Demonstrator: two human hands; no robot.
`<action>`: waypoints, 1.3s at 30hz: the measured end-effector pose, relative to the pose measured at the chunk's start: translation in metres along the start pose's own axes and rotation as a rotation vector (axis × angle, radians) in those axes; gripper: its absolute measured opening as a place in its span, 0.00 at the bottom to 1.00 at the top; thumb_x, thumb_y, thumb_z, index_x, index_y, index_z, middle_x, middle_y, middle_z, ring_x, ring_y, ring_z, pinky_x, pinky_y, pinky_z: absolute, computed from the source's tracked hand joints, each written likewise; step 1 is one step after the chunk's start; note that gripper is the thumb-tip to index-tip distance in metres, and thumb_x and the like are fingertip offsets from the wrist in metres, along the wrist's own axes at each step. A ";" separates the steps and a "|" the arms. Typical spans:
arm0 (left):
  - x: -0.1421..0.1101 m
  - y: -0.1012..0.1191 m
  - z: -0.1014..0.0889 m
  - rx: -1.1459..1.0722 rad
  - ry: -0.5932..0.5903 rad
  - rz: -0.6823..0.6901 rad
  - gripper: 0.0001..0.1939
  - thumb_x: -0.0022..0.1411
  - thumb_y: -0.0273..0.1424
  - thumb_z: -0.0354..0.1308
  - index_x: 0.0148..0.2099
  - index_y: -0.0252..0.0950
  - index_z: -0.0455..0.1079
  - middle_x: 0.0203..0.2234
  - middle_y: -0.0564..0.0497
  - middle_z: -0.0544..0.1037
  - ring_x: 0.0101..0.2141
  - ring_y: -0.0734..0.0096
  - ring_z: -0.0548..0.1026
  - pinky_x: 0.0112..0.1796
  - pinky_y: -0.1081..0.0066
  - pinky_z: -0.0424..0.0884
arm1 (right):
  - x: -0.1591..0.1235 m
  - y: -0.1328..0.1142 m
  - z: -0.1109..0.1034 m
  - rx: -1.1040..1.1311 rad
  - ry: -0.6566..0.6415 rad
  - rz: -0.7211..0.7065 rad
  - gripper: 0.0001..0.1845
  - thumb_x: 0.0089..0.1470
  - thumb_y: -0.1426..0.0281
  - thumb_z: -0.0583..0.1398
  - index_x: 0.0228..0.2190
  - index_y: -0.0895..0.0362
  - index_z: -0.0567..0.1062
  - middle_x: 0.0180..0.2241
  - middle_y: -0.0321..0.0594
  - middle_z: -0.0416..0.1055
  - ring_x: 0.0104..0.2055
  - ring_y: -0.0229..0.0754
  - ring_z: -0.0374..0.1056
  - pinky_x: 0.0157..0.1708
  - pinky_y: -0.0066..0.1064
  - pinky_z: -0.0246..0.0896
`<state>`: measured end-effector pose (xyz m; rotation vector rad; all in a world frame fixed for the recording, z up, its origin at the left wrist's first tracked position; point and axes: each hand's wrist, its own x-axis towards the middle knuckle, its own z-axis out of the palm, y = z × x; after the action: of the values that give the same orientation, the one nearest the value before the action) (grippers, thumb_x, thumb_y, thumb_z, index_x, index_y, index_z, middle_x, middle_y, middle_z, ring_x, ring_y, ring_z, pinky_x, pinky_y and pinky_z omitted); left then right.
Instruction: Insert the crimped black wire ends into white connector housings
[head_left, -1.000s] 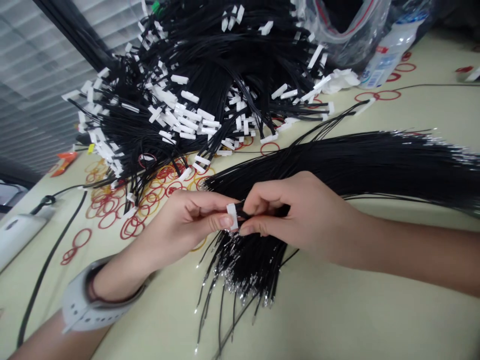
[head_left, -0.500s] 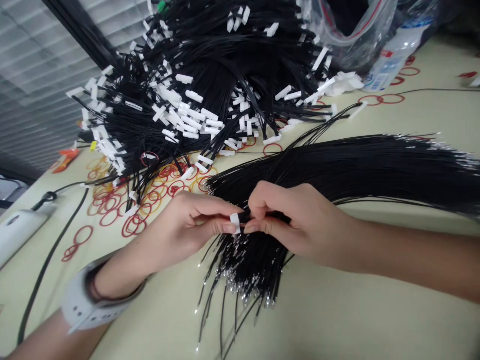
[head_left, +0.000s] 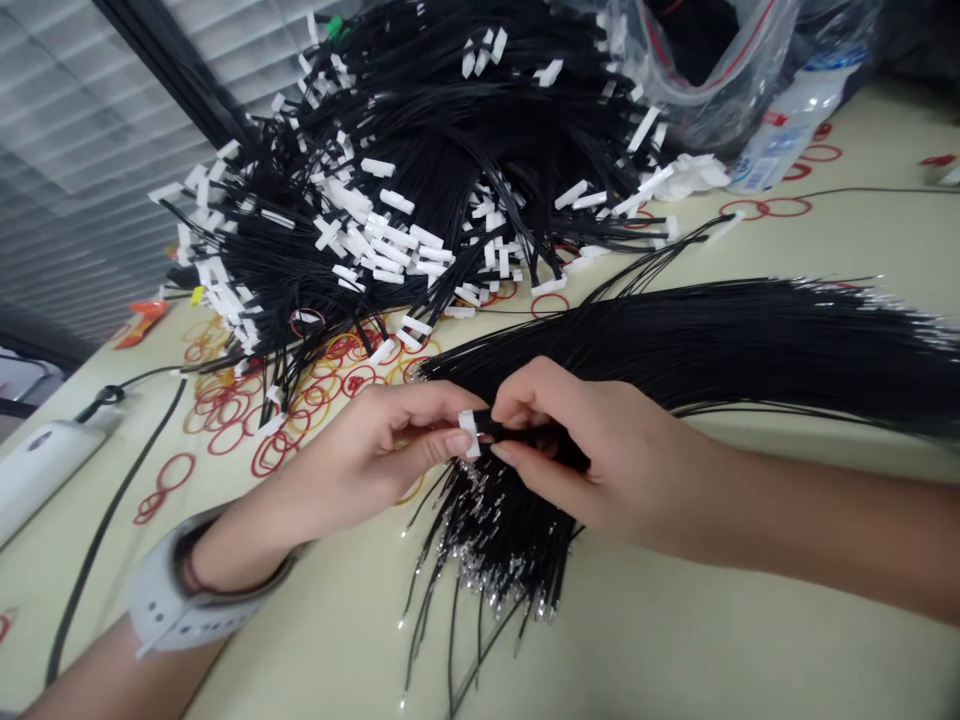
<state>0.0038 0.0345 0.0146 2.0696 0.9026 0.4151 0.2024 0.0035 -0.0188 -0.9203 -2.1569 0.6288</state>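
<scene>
A small white plastic connector is pinched between the thumb and forefinger of my left hand. Short black wires run from it into the curled fingers of my right hand, whose thumb and forefinger close around them. How many wires the right fingers grip is hidden. Beneath both hands lies a bundle of loose black wires with silver crimped ends fanning toward me. A second, longer bundle of black wires stretches off to the right behind my right hand, its tips also silver.
At the back rises a big heap of black cables with white connectors. Red and yellow rubber bands are scattered before it. A clear plastic bag and a plastic bottle stand back right; an orange-handled tool and white power strip lie left.
My right thumb has drawn slightly away from its forefinger and back from the connector, showing more of the wires. The left hand keeps its pinch. The whole view has shifted a little.
</scene>
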 end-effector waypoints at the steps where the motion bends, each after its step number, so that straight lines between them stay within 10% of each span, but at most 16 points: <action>1: 0.000 0.000 0.000 -0.010 0.002 -0.007 0.05 0.61 0.25 0.53 0.37 0.34 0.71 0.27 0.52 0.75 0.29 0.76 0.72 0.29 0.79 0.67 | 0.001 -0.001 -0.001 -0.008 0.007 0.012 0.04 0.56 0.76 0.53 0.35 0.56 0.61 0.26 0.31 0.66 0.24 0.29 0.61 0.24 0.21 0.52; 10: -0.006 0.003 0.007 0.007 0.084 -0.045 0.06 0.61 0.27 0.54 0.39 0.36 0.71 0.29 0.52 0.75 0.29 0.76 0.71 0.28 0.79 0.67 | 0.002 -0.004 -0.004 -0.280 0.054 0.081 0.10 0.56 0.71 0.54 0.26 0.60 0.72 0.24 0.37 0.68 0.28 0.37 0.62 0.28 0.29 0.51; 14: -0.007 0.000 0.007 -0.028 0.115 -0.025 0.05 0.60 0.27 0.56 0.38 0.36 0.73 0.29 0.52 0.77 0.29 0.75 0.73 0.29 0.78 0.69 | 0.002 -0.004 -0.003 -0.076 0.050 0.043 0.10 0.57 0.74 0.52 0.27 0.60 0.70 0.24 0.36 0.64 0.27 0.33 0.58 0.27 0.26 0.50; 31: 0.003 -0.004 0.011 -0.212 -0.070 -0.134 0.05 0.52 0.23 0.62 0.27 0.37 0.74 0.22 0.55 0.80 0.25 0.76 0.76 0.26 0.81 0.72 | 0.004 0.004 0.000 0.052 -0.126 -0.089 0.08 0.45 0.83 0.51 0.24 0.60 0.64 0.23 0.31 0.59 0.26 0.31 0.54 0.28 0.28 0.42; 39: 0.001 -0.003 0.001 -0.363 -0.113 -0.177 0.05 0.60 0.24 0.55 0.33 0.34 0.72 0.27 0.53 0.77 0.29 0.78 0.75 0.31 0.80 0.72 | 0.008 -0.002 -0.008 0.033 -0.096 0.065 0.08 0.57 0.74 0.52 0.28 0.61 0.69 0.27 0.35 0.65 0.28 0.31 0.58 0.28 0.25 0.50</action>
<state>0.0034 0.0359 0.0120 1.6520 0.8642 0.3355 0.2035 0.0098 -0.0091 -0.9633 -2.2013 0.7523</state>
